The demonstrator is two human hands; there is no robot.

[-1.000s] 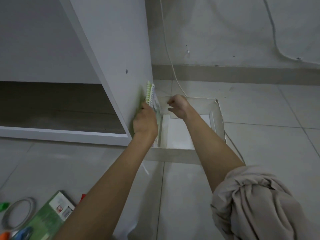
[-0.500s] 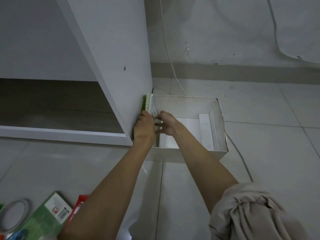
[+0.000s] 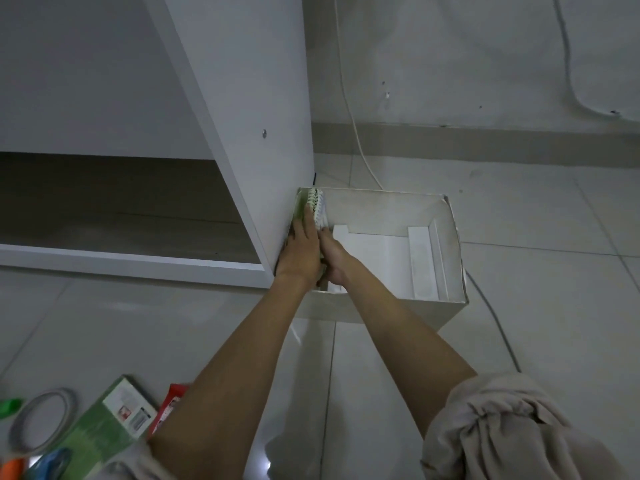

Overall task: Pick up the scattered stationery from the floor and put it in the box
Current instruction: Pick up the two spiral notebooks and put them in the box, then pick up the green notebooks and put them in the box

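Note:
A white open box stands on the tiled floor beside a white cabinet. A green spiral-bound notebook stands on edge inside the box against its left wall. My left hand lies flat on the notebook with fingers stretched along it. My right hand is pressed against the notebook's inner side, just right of the left hand. On the floor at the lower left lie a green book, a red packet, a tape ring and small green, orange and blue items.
The white cabinet side rises right against the box's left wall. A white cable runs down the wall behind the box, and a grey cable trails on the floor at its right. White card inserts lie in the box bottom.
The notebook has gone down from above the rim into the box. My right hand moved from the far rim over to the notebook beside my left hand.

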